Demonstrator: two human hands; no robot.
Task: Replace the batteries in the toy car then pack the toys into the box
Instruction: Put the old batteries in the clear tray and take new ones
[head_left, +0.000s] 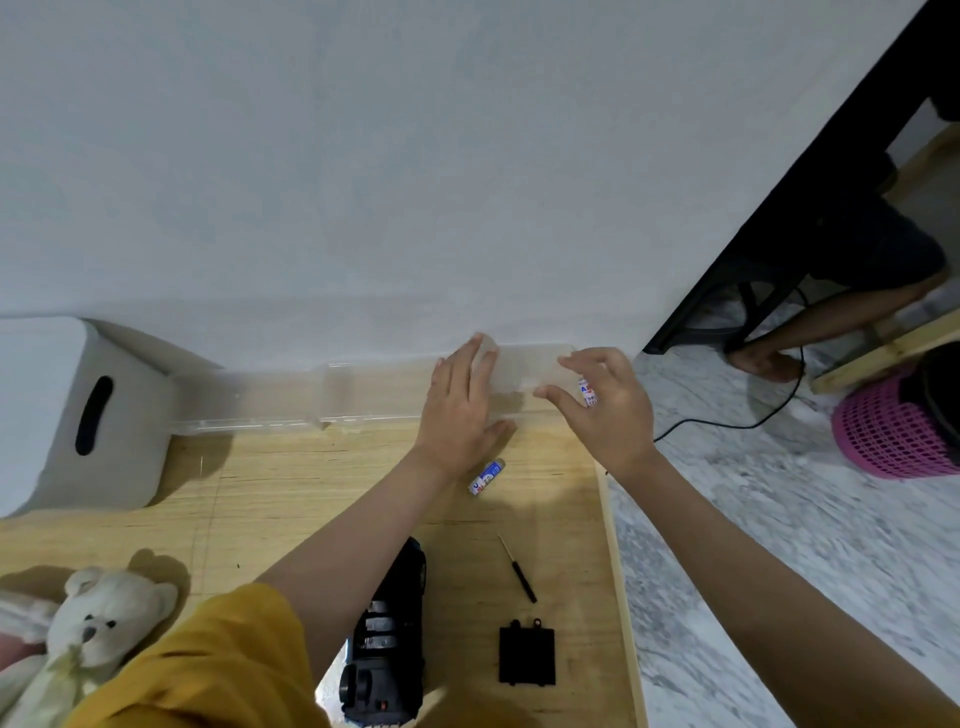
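Head view, left hand: the left hand (457, 410) lies flat with straight fingers against a small clear plastic container (519, 371) at the far edge of the pale wooden tabletop (291, 483), beside the white wall.
Head view, right hand: the right hand (605, 402) has curled fingers at the container's other end and pinches a white cylindrical battery with blue and red print (587, 392); a red "A" shows on the label, the rest is too small to read.
Second battery: a matching white, blue and red battery lying loose (487, 476) rests on the tabletop just below the left wrist; its lettering is blurred.
Toy car: the dark blue and black plastic toy car (387, 644) lies upside down near the bottom edge, battery bay open with metal contacts showing, partly behind the mustard-yellow sleeve (208, 670).
Battery cover: a square black plastic cover (527, 653) lies to the right of the car, apart from it.
Screwdriver: a thin black-handled screwdriver (518, 567) lies between the cover and the loose battery.
Soft toy: a cream plush teddy bear (98, 618) sits at the lower left.
Box: a long clear plastic storage box (291, 400) stands along the wall, next to a white appliance with a dark slot handle (78, 410).
Floor: a pink plastic mesh basket (893, 426) stands on the grey marbled floor at right.
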